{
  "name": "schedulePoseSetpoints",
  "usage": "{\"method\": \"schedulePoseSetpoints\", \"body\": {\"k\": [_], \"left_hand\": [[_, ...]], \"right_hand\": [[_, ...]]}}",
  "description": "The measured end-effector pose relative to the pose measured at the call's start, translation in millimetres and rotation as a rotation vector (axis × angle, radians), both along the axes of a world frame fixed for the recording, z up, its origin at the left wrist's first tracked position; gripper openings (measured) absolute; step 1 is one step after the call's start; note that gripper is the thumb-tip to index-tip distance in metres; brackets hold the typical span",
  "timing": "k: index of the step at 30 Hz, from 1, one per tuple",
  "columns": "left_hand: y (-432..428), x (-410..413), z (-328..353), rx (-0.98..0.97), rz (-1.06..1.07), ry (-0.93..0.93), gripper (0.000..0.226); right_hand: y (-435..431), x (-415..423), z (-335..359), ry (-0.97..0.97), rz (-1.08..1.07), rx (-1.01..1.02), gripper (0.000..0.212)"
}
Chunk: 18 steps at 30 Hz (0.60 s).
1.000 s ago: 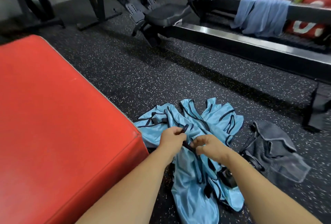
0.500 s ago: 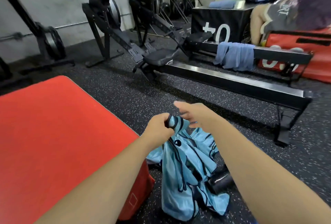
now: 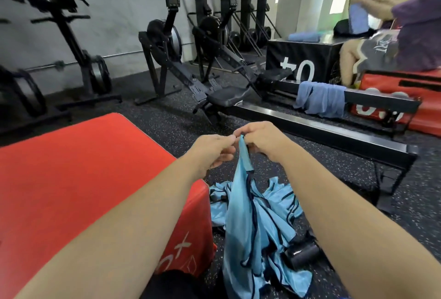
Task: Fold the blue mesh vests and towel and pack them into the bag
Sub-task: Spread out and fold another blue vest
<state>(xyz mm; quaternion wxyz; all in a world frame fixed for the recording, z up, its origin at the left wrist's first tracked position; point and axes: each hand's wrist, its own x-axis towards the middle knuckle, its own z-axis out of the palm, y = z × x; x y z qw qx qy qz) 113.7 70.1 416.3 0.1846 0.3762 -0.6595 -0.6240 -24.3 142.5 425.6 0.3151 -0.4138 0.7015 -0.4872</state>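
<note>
Seemingly, left hand (image 3: pixel 212 149) and right hand (image 3: pixel 262 141), pinch-tight, at top of dangling vest (image 3: pixel 241 203).

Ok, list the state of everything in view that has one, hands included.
left hand: pinches the top of the lifted vest.
right hand: grips the same top edge.
lifted vest: unfolded, hanging from both hands, lower end on the floor.
other vests: unfolded, crumpled in a pile on the floor.
blue towel: unfolded, draped over the rowing machine rail.
</note>
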Motion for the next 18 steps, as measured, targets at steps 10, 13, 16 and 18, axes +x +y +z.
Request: {"method": "schedulePoseSetpoints", "body": {"k": [10, 13, 16, 18], "left_hand": [[8, 6, 8, -0.186, -0.001, -0.068, 0.007], [10, 2, 10, -0.227, 0.025, -0.076, 0.017], [9, -2, 10, -0.306, 0.054, -0.089, 0.021], [9, -5, 11, -0.386, 0.087, -0.092, 0.024]], "right_hand": [[2, 9, -1, 0.079, -0.098, -0.05, 0.011], [3, 11, 2, 0.067, -0.085, -0.118, 0.012], [3, 11, 3, 0.05, -0.086, -0.122, 0.013], [3, 10, 4, 0.054, -0.079, -0.11, 0.012]]}}
